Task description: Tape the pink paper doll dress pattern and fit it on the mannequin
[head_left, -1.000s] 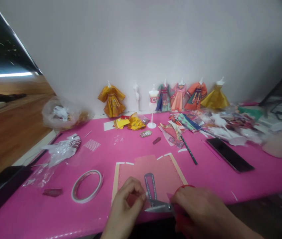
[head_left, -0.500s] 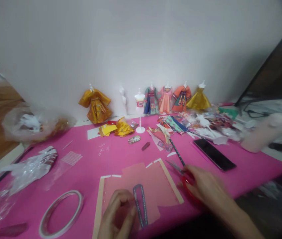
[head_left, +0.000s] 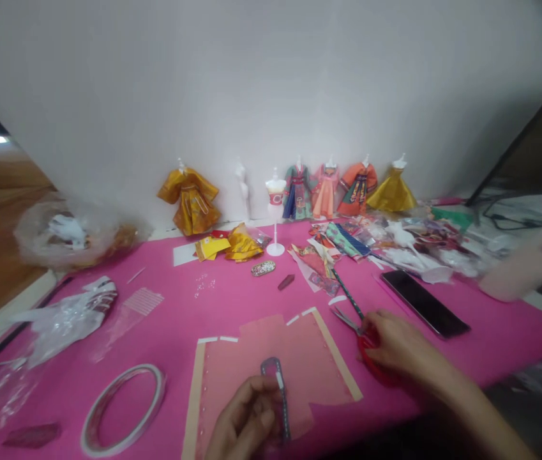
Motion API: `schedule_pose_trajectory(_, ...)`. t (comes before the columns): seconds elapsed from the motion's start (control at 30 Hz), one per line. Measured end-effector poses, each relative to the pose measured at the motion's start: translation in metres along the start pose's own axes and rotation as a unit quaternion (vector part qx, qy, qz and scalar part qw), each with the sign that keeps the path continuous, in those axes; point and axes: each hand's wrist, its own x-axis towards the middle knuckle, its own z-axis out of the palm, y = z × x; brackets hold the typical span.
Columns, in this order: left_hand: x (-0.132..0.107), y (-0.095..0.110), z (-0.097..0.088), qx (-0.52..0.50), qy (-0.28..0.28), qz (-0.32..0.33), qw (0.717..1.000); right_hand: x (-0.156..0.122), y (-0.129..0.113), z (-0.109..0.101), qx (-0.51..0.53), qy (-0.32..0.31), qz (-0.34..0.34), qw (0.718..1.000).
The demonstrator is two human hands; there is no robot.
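My left hand (head_left: 246,415) is closed, thumb against curled fingers, above a pink cut fabric piece (head_left: 237,364). A small white strip (head_left: 279,381) shows at its index fingertip. Right there is a grey trim band (head_left: 284,409) with pale dashes, bent into a loop and partly hidden by the hand; whether the fingers touch it I cannot tell. My right hand (head_left: 390,345) is wrapped round the red handles of a pair of scissors (head_left: 347,321), blades slightly apart and pointing away from me. The fabric has beige side bands and short white strips along its top edge.
A roll of tape (head_left: 89,428) lies at the left, near plastic bags (head_left: 69,319). A phone (head_left: 424,303) and a dark patterned stick (head_left: 347,294) lie at the right. Scraps and packets (head_left: 409,243) cover the back right. Dressed miniature mannequins (head_left: 297,191) stand along the wall.
The white strip now shows clearly at my left fingertips, and the hand covers more of the grey trim band. My right hand keeps the scissors. The whole view has shifted slightly.
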Motion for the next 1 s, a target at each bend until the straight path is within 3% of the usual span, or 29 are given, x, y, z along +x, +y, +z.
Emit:
schedule_pose_trajectory(0.13, -0.005, 0.010, 0.009, 0.010, -0.025, -0.001, 1.000, -0.005, -0.014, -0.014, 0.079, -0.003, -0.035, 0.996)
schedule_pose_trajectory(0.23, -0.009, 0.017, 0.016, 0.054, -0.030, 0.011, 0.998, -0.014, -0.056, -0.022, 0.174, -0.001, -0.068, 0.982)
schedule_pose_trajectory(0.33, -0.012, 0.021, 0.021, 0.099, -0.026, 0.045, 0.994, -0.018, -0.104, -0.023, 0.285, -0.067, -0.130, 0.947)
schedule_pose_trajectory(0.43, -0.013, 0.023, 0.020, 0.104, -0.033, 0.063, 0.992, -0.016, -0.132, -0.019, 0.345, -0.104, -0.162, 0.919)
schedule_pose_trajectory(0.6, -0.014, 0.022, 0.013, 0.096, -0.042, 0.062, 0.993, -0.008, -0.138, -0.013, 0.378, -0.153, -0.179, 0.896)
schedule_pose_trajectory(0.8, -0.012, 0.025, 0.016, 0.068, -0.046, 0.063, 0.995, -0.004, -0.142, -0.011, 0.358, -0.165, -0.195, 0.898)
schedule_pose_trajectory(0.87, -0.012, 0.025, 0.015, 0.069, -0.029, 0.062, 0.995, -0.004, -0.144, -0.013, 0.346, -0.159, -0.208, 0.901)
schedule_pose_trajectory(1.0, -0.013, 0.027, 0.010, 0.131, 0.058, 0.081, 0.986, 0.006, -0.146, -0.021, 0.325, -0.125, -0.233, 0.908)
